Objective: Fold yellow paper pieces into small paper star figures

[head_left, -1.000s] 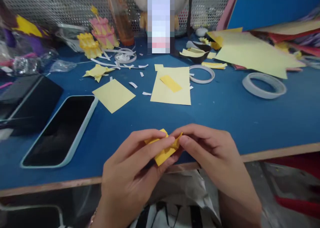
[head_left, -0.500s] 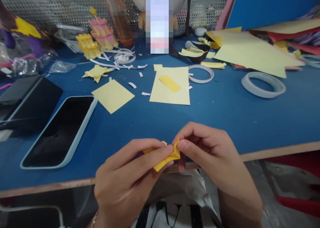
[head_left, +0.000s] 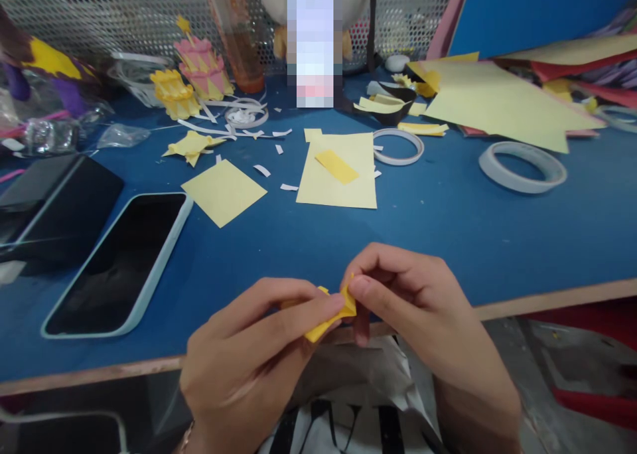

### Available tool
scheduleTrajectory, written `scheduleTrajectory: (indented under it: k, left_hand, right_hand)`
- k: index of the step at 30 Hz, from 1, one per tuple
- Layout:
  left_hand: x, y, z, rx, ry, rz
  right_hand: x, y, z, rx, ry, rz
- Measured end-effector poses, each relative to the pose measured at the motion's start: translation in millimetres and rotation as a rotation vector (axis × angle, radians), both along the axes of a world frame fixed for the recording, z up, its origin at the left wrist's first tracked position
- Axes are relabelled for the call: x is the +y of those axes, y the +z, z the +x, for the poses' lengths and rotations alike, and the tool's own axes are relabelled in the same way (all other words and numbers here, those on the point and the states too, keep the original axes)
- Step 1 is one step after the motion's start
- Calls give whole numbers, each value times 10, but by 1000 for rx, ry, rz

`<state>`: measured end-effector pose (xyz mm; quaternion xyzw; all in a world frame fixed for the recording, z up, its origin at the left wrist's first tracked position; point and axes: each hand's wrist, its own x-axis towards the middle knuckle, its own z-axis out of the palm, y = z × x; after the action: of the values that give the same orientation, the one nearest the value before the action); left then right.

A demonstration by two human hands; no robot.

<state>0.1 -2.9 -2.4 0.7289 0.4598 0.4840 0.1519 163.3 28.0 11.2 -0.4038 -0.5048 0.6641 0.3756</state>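
Left hand point(head_left: 249, 348) and right hand point(head_left: 415, 301) pinching that folded yellow paper point(head_left: 316, 332), fingers masking its middle; the bright screen point(head_left: 315, 49) behind's pixelated!

Left hand point(head_left: 249, 348) back up, two digits stretched inward, gripping. Right hand point(head_left: 411, 288) pinching, thumb against bent index, other fingers curled below. Hands close together; right forearm point(head_left: 478, 401) slants in from lower right.

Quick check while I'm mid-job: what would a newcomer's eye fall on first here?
Probably the bright pixelated panel at top centre. Next, the folded yellow paper over the near edge of the blue table, in the grip of the left hand and right hand. Then the pink tiered ornament, back left, topped with a star.
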Motion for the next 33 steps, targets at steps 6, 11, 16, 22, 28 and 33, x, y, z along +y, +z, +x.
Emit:
scheduleTrajectory:
  k: [6, 11, 16, 22, 28, 33]
  left_hand:
    - [2, 12, 10, 0, 43, -11]
    - [-22, 33, 16, -59, 108, -39]
    - [-41, 49, 28, -112, 105, -94]
    - [-24, 56, -9, -111, 60, -137]
    - [-4, 73, -55, -81, -11, -204]
    - [40, 85, -52, -143, -94, -282]
  right_hand:
    - [-19, 15, -2, 53, 25, -25]
    - [-20, 32, 18, 88, 67, -59]
    - [-10, 42, 5, 68, 74, -51]
    - [-16, 51, 7, 21, 78, -7]
    - [-37, 2, 15, 27, 20, 101]
    - [-48, -4, 31, 15, 36, 119]
